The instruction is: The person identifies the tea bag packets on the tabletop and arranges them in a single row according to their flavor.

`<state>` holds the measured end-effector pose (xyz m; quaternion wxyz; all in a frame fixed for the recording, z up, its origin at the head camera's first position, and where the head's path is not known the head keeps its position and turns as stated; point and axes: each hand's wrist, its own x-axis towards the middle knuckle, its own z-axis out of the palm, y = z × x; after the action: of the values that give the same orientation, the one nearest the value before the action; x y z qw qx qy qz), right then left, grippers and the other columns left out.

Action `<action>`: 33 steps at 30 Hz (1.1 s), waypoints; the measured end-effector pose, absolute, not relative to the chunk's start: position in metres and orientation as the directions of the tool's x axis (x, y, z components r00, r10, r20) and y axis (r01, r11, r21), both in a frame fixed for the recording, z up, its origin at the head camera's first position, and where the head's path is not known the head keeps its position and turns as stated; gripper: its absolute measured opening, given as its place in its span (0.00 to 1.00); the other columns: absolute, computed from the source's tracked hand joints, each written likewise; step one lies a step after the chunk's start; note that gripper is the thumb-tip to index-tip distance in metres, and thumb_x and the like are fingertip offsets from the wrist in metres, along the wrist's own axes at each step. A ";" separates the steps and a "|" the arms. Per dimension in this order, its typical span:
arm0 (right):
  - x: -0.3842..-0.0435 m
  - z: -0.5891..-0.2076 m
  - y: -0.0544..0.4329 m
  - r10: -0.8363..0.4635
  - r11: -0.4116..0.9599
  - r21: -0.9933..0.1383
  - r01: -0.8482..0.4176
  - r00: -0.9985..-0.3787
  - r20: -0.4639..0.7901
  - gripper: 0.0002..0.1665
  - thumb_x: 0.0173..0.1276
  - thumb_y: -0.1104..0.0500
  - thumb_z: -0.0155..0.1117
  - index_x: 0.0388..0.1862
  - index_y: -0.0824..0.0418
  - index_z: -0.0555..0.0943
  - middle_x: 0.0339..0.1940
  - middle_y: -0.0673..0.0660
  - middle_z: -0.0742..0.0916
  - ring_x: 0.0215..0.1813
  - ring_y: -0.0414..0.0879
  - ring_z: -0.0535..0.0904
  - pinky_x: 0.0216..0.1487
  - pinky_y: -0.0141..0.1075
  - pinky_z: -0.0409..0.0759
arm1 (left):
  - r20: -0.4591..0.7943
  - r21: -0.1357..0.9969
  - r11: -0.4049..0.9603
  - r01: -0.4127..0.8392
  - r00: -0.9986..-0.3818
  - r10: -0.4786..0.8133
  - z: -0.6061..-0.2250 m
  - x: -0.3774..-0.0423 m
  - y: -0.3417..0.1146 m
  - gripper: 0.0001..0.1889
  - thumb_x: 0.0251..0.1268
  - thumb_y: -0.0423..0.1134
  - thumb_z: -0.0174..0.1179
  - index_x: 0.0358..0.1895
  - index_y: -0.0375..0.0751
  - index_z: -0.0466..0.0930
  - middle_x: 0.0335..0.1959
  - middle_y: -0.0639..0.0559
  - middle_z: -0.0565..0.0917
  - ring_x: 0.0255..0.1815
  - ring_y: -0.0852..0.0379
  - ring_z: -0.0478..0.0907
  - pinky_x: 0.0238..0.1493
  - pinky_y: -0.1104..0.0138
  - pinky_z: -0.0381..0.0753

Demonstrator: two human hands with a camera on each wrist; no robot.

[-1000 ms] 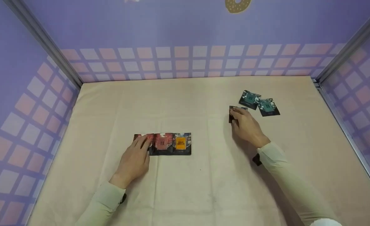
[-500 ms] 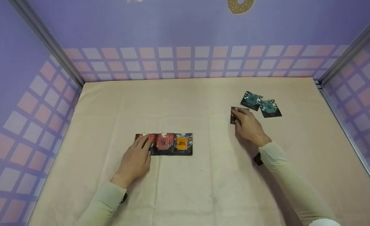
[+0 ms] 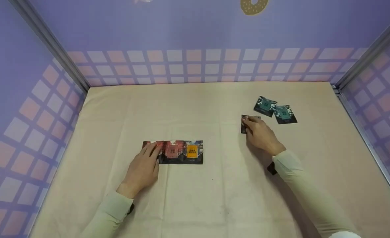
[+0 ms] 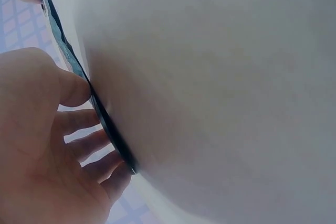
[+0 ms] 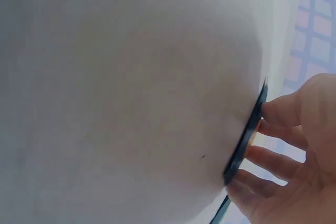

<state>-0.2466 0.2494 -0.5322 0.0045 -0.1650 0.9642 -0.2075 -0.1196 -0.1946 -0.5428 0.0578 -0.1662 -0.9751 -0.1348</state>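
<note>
A row of three dark square cards lies flat on the cloth in the head view. At its left end my left hand [image 3: 141,168] rests its fingertips on a red card [image 3: 148,143], partly covering it. Beside that lie another red card [image 3: 172,151] and a yellow card [image 3: 192,152], edge to edge. Farther right, my right hand [image 3: 261,135] touches a dark card [image 3: 244,127] with its fingertips, hiding most of its face. In the right wrist view this card [image 5: 244,142] appears edge-on, low against the cloth, thumb and fingers on it.
Two green cards, one at the back [image 3: 265,105] and one to its right [image 3: 284,114], lie touching just beyond my right hand. Pale cloth [image 3: 195,205] covers the table. Patterned purple walls [image 3: 195,33] stand on three sides.
The card under my right hand has slid slightly toward me and left over the last half second. My left hand and the row of three have stayed in place.
</note>
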 end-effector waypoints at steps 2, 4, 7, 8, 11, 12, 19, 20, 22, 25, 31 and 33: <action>-0.245 -0.531 0.247 -0.334 0.858 -0.389 -0.335 -0.940 0.072 0.27 0.80 0.66 0.56 0.75 0.72 0.75 0.74 0.77 0.76 0.73 0.73 0.76 0.71 0.63 0.78 | 0.156 0.240 0.910 0.339 -0.939 0.308 -0.542 -0.119 -0.195 0.24 0.80 0.34 0.54 0.74 0.26 0.73 0.76 0.31 0.73 0.78 0.30 0.70 0.75 0.40 0.75; -0.243 -0.530 0.245 -0.344 0.857 -0.379 -0.350 -0.935 0.085 0.26 0.80 0.67 0.57 0.74 0.73 0.76 0.73 0.77 0.77 0.72 0.74 0.77 0.70 0.63 0.79 | 0.153 0.241 0.910 0.337 -0.939 0.307 -0.543 -0.120 -0.195 0.24 0.80 0.34 0.53 0.74 0.26 0.73 0.76 0.31 0.73 0.78 0.30 0.70 0.75 0.40 0.75; -0.242 -0.530 0.244 -0.349 0.859 -0.367 -0.356 -0.933 0.089 0.26 0.80 0.67 0.57 0.74 0.72 0.76 0.73 0.77 0.78 0.72 0.73 0.78 0.70 0.62 0.79 | 0.146 0.243 0.911 0.334 -0.941 0.306 -0.544 -0.120 -0.195 0.25 0.80 0.34 0.53 0.74 0.26 0.73 0.76 0.31 0.73 0.78 0.31 0.70 0.75 0.41 0.74; -0.241 -0.530 0.244 -0.350 0.859 -0.365 -0.358 -0.932 0.091 0.26 0.79 0.67 0.57 0.74 0.72 0.76 0.72 0.77 0.78 0.71 0.73 0.78 0.70 0.62 0.79 | 0.145 0.245 0.910 0.335 -0.941 0.307 -0.544 -0.120 -0.195 0.25 0.80 0.34 0.52 0.74 0.26 0.73 0.76 0.31 0.73 0.78 0.31 0.69 0.76 0.41 0.73; -0.240 -0.531 0.244 -0.351 0.863 -0.356 -0.358 -0.932 0.086 0.27 0.79 0.67 0.58 0.74 0.72 0.76 0.73 0.76 0.78 0.72 0.73 0.78 0.70 0.62 0.79 | 0.139 0.247 0.910 0.332 -0.942 0.306 -0.544 -0.120 -0.194 0.25 0.80 0.34 0.52 0.74 0.27 0.73 0.77 0.31 0.73 0.78 0.31 0.69 0.76 0.41 0.73; -0.239 -0.531 0.243 -0.350 0.864 -0.355 -0.356 -0.933 0.084 0.27 0.79 0.67 0.58 0.74 0.71 0.76 0.73 0.76 0.78 0.72 0.73 0.78 0.70 0.62 0.79 | 0.139 0.248 0.910 0.332 -0.942 0.305 -0.544 -0.120 -0.194 0.25 0.80 0.34 0.53 0.74 0.27 0.73 0.77 0.31 0.73 0.78 0.31 0.69 0.76 0.41 0.73; -0.232 -0.533 0.238 -0.360 0.864 -0.334 -0.376 -0.926 0.112 0.26 0.78 0.67 0.61 0.72 0.71 0.78 0.70 0.76 0.80 0.69 0.73 0.80 0.68 0.62 0.81 | 0.143 0.241 0.912 0.332 -0.942 0.305 -0.544 -0.120 -0.194 0.24 0.81 0.35 0.53 0.74 0.27 0.73 0.76 0.31 0.73 0.78 0.31 0.70 0.76 0.41 0.73; -0.231 -0.533 0.237 -0.362 0.864 -0.331 -0.379 -0.925 0.115 0.26 0.78 0.67 0.61 0.72 0.71 0.79 0.70 0.75 0.80 0.69 0.72 0.80 0.68 0.61 0.81 | 0.142 0.240 0.912 0.332 -0.942 0.305 -0.544 -0.120 -0.194 0.25 0.81 0.35 0.53 0.74 0.27 0.73 0.76 0.31 0.73 0.78 0.31 0.70 0.76 0.41 0.73; -0.228 -0.533 0.235 -0.368 0.863 -0.326 -0.386 -0.922 0.117 0.26 0.78 0.67 0.61 0.72 0.70 0.79 0.69 0.75 0.80 0.68 0.72 0.81 0.68 0.62 0.81 | 0.140 0.240 0.913 0.330 -0.943 0.304 -0.543 -0.120 -0.194 0.25 0.81 0.35 0.53 0.74 0.27 0.73 0.77 0.32 0.73 0.78 0.31 0.70 0.76 0.40 0.73; -0.225 -0.533 0.232 -0.367 0.866 -0.326 -0.379 -0.925 0.100 0.26 0.79 0.66 0.60 0.74 0.69 0.78 0.71 0.74 0.80 0.70 0.72 0.80 0.69 0.62 0.80 | 0.134 0.241 0.914 0.327 -0.944 0.302 -0.544 -0.120 -0.194 0.25 0.81 0.35 0.53 0.75 0.27 0.73 0.77 0.32 0.72 0.78 0.31 0.69 0.76 0.40 0.73; -0.217 -0.532 0.225 -0.388 0.858 -0.325 -0.398 -0.916 0.097 0.27 0.79 0.65 0.61 0.75 0.67 0.78 0.72 0.73 0.80 0.71 0.70 0.79 0.71 0.60 0.80 | 0.130 0.241 0.914 0.327 -0.944 0.304 -0.543 -0.121 -0.194 0.25 0.81 0.35 0.53 0.75 0.27 0.72 0.77 0.32 0.72 0.79 0.31 0.69 0.76 0.41 0.73; -0.215 -0.532 0.222 -0.398 0.852 -0.324 -0.411 -0.911 0.109 0.26 0.79 0.65 0.61 0.74 0.67 0.78 0.72 0.72 0.80 0.71 0.69 0.79 0.71 0.60 0.80 | 0.128 0.242 0.914 0.326 -0.944 0.303 -0.543 -0.121 -0.194 0.25 0.81 0.35 0.53 0.76 0.28 0.72 0.77 0.32 0.72 0.79 0.31 0.69 0.76 0.41 0.73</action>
<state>-0.2145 0.2220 -0.5324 -0.0189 -0.2103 0.9622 -0.1722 -0.1208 -0.1945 -0.5431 0.0439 -0.1611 -0.9772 -0.1308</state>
